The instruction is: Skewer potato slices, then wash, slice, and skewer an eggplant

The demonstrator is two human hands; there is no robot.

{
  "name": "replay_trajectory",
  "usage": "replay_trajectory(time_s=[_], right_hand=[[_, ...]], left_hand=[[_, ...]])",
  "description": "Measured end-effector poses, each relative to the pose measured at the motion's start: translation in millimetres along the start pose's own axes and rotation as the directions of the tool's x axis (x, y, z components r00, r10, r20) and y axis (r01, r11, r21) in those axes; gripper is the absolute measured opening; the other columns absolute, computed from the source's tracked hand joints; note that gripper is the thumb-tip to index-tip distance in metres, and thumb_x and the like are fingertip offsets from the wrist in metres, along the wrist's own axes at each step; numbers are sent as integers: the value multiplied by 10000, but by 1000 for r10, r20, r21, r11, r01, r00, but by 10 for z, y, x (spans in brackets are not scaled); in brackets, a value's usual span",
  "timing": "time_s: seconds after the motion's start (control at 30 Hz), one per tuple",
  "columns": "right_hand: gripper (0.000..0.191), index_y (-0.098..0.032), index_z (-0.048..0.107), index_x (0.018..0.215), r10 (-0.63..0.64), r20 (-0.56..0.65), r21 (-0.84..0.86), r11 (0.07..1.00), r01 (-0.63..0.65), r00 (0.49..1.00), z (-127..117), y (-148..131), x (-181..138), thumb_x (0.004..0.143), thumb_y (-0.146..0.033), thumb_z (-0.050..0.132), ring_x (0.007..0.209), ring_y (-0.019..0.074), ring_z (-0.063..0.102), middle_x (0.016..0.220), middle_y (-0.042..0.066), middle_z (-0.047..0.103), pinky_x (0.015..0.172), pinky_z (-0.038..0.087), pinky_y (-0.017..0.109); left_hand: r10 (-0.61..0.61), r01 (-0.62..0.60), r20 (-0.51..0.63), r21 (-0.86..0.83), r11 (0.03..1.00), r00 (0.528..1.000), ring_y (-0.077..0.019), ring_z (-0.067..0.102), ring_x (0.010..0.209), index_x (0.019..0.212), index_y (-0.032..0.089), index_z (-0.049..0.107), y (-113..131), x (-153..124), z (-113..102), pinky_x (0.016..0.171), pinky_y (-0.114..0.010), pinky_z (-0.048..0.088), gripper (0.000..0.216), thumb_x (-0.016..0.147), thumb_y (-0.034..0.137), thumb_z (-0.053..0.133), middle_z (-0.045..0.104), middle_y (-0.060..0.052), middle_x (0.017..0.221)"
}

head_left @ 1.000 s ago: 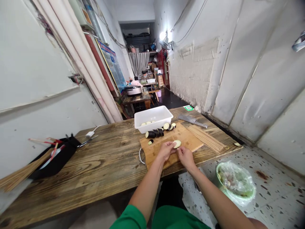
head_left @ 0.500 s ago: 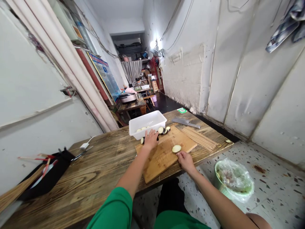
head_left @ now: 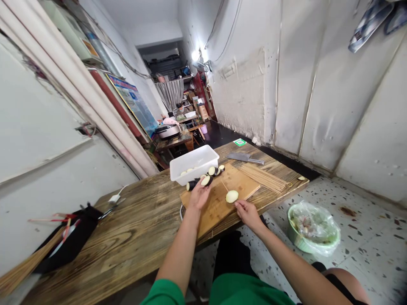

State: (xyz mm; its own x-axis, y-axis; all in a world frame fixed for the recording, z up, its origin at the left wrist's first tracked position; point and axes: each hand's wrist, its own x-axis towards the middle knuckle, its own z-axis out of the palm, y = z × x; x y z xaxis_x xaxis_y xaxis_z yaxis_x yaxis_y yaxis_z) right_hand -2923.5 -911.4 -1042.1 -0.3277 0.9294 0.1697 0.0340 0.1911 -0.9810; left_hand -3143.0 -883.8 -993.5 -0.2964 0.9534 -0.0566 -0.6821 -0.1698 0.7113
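Note:
My left hand [head_left: 199, 195] is closed around a cut piece of eggplant [head_left: 206, 181], pale face up and dark skin at the side, above the left part of the wooden cutting board [head_left: 213, 212]. My right hand [head_left: 247, 213] pinches a thin skewer near the board's front edge. On that skewer sits a pale round eggplant slice [head_left: 232, 196], and the stick's far end [head_left: 224, 185] points out past it. More dark-skinned eggplant pieces [head_left: 213, 170] lie at the back of the board, beside a white plastic tub [head_left: 193, 167] with some pale slices inside.
Behind the board's right side lie a cleaver [head_left: 244, 158] and a bundle of skewers [head_left: 265, 178]. A lined green bin [head_left: 313, 228] stands on the floor to the right. At the table's left is a black holder [head_left: 68, 241] with sticks.
My left hand has picked up an eggplant piece from the back of the board and turned it palm up, drawing it slightly nearer. My right hand still holds the skewer with the slice.

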Motion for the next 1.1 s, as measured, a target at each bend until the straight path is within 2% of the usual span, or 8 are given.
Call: replay_trajectory(time_s=[0.07,0.2,0.33,0.47,0.57,0.7,1.1], right_hand=[[400,-206,538,682,-5,60,31,1000,3,998,-26,-41,-90,839,-564,454,442,109,310,478,-63,346,444,247,240],[370,-195,548,683,9,129,-7,1000,-8,992,-68,-114,-224,853,-514,469,475,107,320,511,-55,360,469,249,237],[361,-198,543,666,39,121,-97,995,-28,992,-74,-170,-301,852,-497,462,485,118,346,505,-45,381,473,260,239],[367,-203,548,662,53,127,-135,990,-36,990,-57,-230,-341,853,-507,467,486,123,334,503,-46,372,470,261,240],[375,-198,580,684,35,107,-149,989,-19,994,-39,-251,-345,853,-516,475,494,128,354,511,-40,401,474,275,239],[391,-190,611,703,19,67,-160,987,-8,998,-14,-239,-344,854,-527,485,507,133,385,527,-28,448,475,281,238],[401,-183,613,720,31,63,-157,987,-20,998,12,-216,-343,857,-535,478,485,136,397,514,-21,458,456,269,241]], left_hand=[[-85,80,-52,-82,993,995,-179,633,1018,991,115,645,-128,-32,9,996,-340,480,237,777,47,569,690,-98,1039],[-146,140,-135,-50,989,980,-159,665,911,960,106,650,-288,-41,4,924,-311,528,223,814,-17,535,710,-85,950],[-152,144,-159,-58,988,975,-196,676,904,906,80,654,-299,-31,7,885,-361,559,158,837,-1,538,713,-115,946],[-155,146,-215,-61,987,964,-179,683,834,860,89,651,-278,-19,30,855,-375,579,111,830,11,577,717,-94,873],[-166,158,-220,-55,986,961,-165,687,790,898,99,648,-278,-24,42,815,-359,594,122,819,16,606,719,-81,857],[-171,159,-197,-72,985,965,-186,695,844,939,116,639,-287,-37,44,821,-371,595,158,814,23,623,722,-88,914],[-186,178,-206,-56,982,961,-171,691,834,880,94,652,-260,-59,75,872,-378,581,127,838,5,571,722,-89,899]])
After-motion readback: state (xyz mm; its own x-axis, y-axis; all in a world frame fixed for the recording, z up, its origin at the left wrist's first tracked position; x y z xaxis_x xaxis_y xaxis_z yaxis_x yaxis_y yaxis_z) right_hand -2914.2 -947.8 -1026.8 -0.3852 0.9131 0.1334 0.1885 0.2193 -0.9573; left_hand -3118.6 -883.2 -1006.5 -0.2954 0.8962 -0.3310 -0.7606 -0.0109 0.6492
